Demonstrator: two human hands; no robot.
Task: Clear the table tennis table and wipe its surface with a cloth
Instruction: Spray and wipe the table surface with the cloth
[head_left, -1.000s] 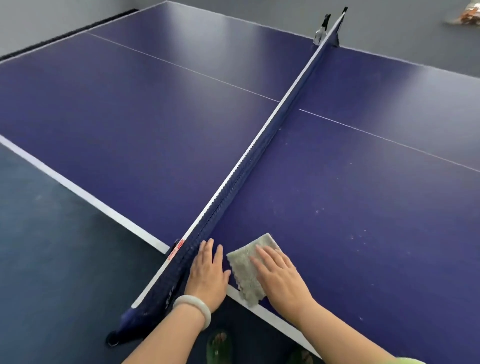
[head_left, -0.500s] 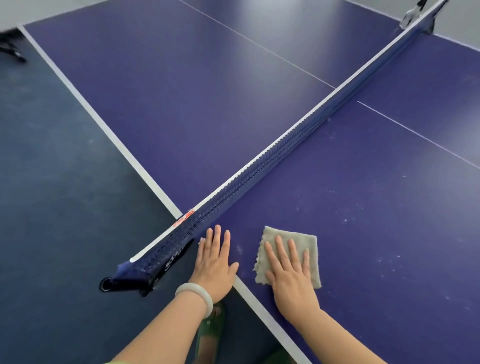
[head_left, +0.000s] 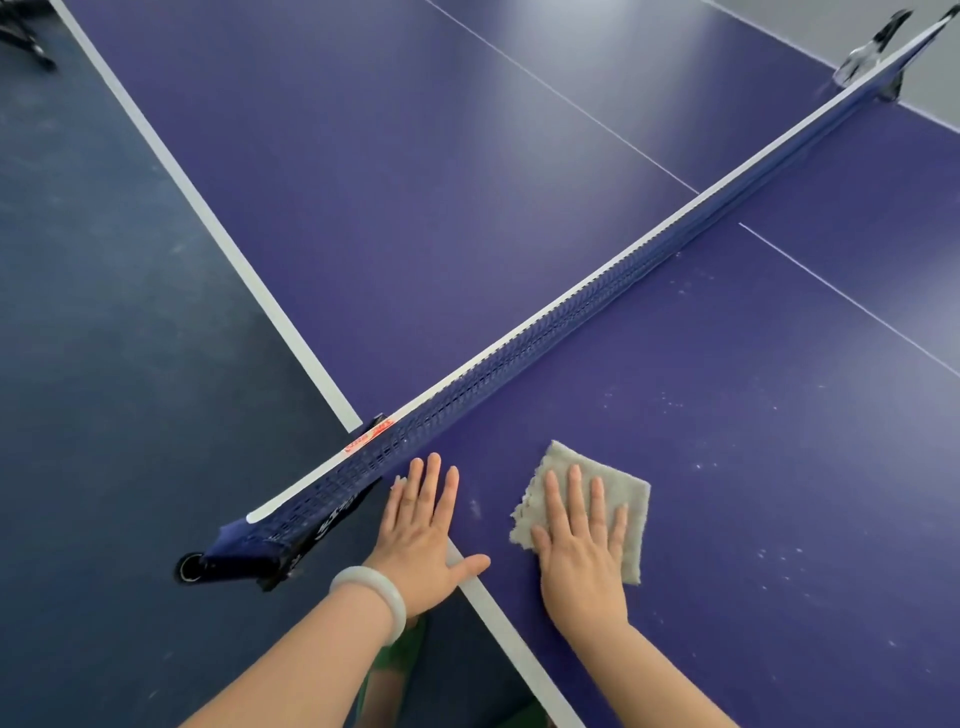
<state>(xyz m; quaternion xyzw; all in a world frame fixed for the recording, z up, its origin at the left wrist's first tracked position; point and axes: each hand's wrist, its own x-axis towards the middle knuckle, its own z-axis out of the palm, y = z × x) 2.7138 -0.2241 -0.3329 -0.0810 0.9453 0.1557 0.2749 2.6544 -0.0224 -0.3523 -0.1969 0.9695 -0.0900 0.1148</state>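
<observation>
Cloth (head_left: 618, 499) lies flat near the table's (head_left: 415, 218) near edge, right of the net (head_left: 571, 306), pinned under the flat-fingered right hand (head_left: 582, 545), with dusty surface stretching away to its right, while the left hand (head_left: 421, 540) rests flat, grasping nothing.

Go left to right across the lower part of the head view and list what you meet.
Net post clamp → left hand, flat on the table edge → right hand pressing the cloth → white specks.
</observation>
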